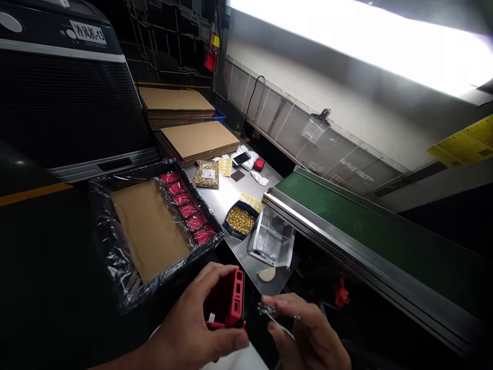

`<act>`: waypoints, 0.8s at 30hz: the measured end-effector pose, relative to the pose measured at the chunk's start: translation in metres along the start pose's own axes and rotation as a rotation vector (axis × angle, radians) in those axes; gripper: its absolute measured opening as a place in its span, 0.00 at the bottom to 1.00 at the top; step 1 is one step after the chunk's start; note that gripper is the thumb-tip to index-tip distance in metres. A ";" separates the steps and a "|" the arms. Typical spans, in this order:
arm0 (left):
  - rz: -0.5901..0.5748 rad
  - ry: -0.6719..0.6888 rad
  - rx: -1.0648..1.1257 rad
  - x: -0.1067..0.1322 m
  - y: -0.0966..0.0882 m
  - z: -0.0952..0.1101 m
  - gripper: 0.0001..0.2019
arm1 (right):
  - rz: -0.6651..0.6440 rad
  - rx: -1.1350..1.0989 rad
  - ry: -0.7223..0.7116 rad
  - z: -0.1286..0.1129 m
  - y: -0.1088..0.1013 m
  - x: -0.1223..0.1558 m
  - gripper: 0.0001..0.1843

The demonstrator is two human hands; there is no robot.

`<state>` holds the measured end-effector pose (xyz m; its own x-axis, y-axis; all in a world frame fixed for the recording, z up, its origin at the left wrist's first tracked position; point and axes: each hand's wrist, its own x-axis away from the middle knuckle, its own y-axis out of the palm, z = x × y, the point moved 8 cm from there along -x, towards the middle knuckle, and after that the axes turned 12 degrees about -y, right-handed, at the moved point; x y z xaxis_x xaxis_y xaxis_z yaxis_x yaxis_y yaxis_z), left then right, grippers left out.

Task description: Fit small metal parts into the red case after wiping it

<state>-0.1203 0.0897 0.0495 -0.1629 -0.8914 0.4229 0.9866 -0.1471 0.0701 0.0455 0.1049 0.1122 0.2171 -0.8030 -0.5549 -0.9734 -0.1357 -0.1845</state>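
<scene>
While the red case (227, 300) is held low in front of the body, it is gripped by the left hand (192, 329). The thumb is pressed on its bottom edge and the other fingers (210, 275) are curled over its top, so the case is pinched between them. It is stood on its edge, with its narrow side turned to the right hand (311, 336), which seems to make that side easy to reach.

A thin metal tool (275, 314) is pinched between the thumb and first fingers of the right hand. Its tip is pointed at the case and is just beside it. Whether it is touching cannot be told.

Just past the fingertips, a blue bowl (241, 220) full of small gold bits is set on the metal table (231, 192), near enough to be reached easily, it seems. A clear plastic tub (271, 239) is stood to the right of the bowl, and a small round disc (266, 274) is laid nearer the fingers.

Beyond the left fingers, a black box (115, 257) lined with plastic wrap is placed. Inside it, a row of red cases (188, 209) is lined up beside a sheet of cardboard (148, 231). Far to the right of the right fingers, a green belt (370, 226) is seen.
</scene>
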 end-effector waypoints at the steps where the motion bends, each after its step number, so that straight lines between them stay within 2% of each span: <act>1: 0.002 -0.010 0.009 0.000 -0.001 -0.002 0.33 | 0.026 0.030 0.055 0.007 -0.004 0.003 0.15; 3: -0.002 -0.073 0.048 -0.003 -0.005 -0.017 0.38 | 0.030 0.091 0.140 0.032 -0.011 0.012 0.17; 5: 0.000 -0.130 0.090 -0.008 -0.012 -0.038 0.43 | -0.016 0.148 0.205 0.076 -0.016 0.027 0.21; 7: 0.041 -0.149 0.104 -0.013 -0.021 -0.060 0.39 | -0.069 0.212 0.308 0.138 -0.022 0.052 0.22; 10: 0.098 -0.230 0.144 -0.018 -0.028 -0.094 0.34 | -0.078 0.364 0.554 0.239 -0.040 0.110 0.19; 12: 0.105 -0.303 0.206 -0.019 -0.026 -0.112 0.35 | -0.050 0.410 0.616 0.283 -0.053 0.146 0.16; 14: 0.138 -0.332 0.274 -0.017 -0.025 -0.122 0.35 | -0.039 0.450 0.646 0.306 -0.062 0.177 0.14; 17: 0.213 -0.354 0.351 -0.015 -0.028 -0.128 0.35 | -0.048 0.520 0.655 0.318 -0.076 0.207 0.14; 21: 0.247 -0.431 0.495 -0.011 -0.034 -0.126 0.37 | -0.086 0.577 0.663 0.327 -0.093 0.217 0.11; 24: 0.265 -0.504 0.508 -0.008 -0.042 -0.120 0.30 | -0.093 0.598 0.674 0.338 -0.107 0.215 0.11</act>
<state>-0.1601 0.0515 -0.0653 -0.0216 -0.5478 0.8364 0.8914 0.3683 0.2642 0.2210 0.1424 -0.2614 0.0212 -0.9989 0.0415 -0.7131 -0.0442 -0.6996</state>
